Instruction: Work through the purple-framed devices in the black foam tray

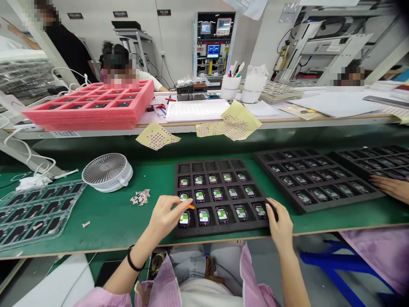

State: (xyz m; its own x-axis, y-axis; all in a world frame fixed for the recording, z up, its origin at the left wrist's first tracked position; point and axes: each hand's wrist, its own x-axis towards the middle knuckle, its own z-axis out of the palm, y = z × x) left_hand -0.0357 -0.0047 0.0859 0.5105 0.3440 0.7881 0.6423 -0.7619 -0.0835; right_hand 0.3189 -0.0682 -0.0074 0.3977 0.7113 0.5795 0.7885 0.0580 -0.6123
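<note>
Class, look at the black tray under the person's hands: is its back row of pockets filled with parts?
No: the back row of the black tray is bare, while the three nearer rows hold parts.

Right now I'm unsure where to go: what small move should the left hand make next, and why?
Probably lower the orange tool onto the front-left part: the left hand holds its tip just above that part, while the right hand rests on the tray edge.

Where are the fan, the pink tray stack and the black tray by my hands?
fan (107,172), head view, grille centre.
pink tray stack (92,114), head view, front wall.
black tray (220,230), head view, near rim.
</note>
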